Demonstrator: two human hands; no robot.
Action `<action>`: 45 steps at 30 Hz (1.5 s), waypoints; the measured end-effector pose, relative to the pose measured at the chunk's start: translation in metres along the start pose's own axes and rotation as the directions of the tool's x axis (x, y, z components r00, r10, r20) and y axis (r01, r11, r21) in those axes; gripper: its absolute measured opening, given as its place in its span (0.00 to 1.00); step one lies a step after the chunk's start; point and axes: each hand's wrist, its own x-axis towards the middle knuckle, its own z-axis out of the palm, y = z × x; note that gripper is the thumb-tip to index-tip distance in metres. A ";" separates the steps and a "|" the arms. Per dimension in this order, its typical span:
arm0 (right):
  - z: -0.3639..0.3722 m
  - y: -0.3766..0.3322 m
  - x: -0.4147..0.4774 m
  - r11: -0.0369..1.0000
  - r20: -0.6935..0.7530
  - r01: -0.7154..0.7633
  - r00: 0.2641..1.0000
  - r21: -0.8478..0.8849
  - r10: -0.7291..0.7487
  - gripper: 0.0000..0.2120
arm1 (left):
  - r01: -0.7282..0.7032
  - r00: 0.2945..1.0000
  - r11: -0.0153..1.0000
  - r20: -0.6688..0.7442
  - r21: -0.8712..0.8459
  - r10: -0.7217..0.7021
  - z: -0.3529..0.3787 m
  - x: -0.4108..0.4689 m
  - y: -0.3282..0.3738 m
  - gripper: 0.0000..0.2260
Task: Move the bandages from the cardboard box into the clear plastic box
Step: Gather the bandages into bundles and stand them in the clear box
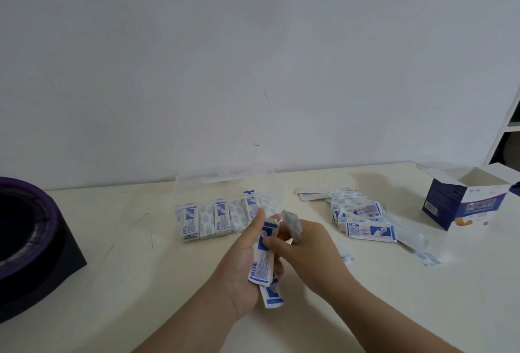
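L hand is curled round a stack of bandages, held roughly upright. At least 2 wrappers show: 1 in front w/ blue print, 1 poking out below. R hand is right against it, thumb pressed on the front wrapper, fingers curled round a 2nd bunch; count there unclear, too blurred. Both hands are over the table, just in front of the clear plastic box.

There is 1 such box, lid up at the back, w/ approx 7 packs standing side by side as a row inside. To the right, apart from it, a loose pile lies on the table; exact no. can't be told, well over 5. 2 stray wrappers lie nearer the front edge. 1 cardboard box stands far right, flaps open. 1 black-and-purple object sits at the far left.
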 end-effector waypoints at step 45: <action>-0.054 -0.032 0.009 0.937 0.314 0.288 0.924 -0.197 -0.218 0.18 | -0.057 0.998 0.998 0.019 0.029 0.056 0.013 -0.007 0.009 0.06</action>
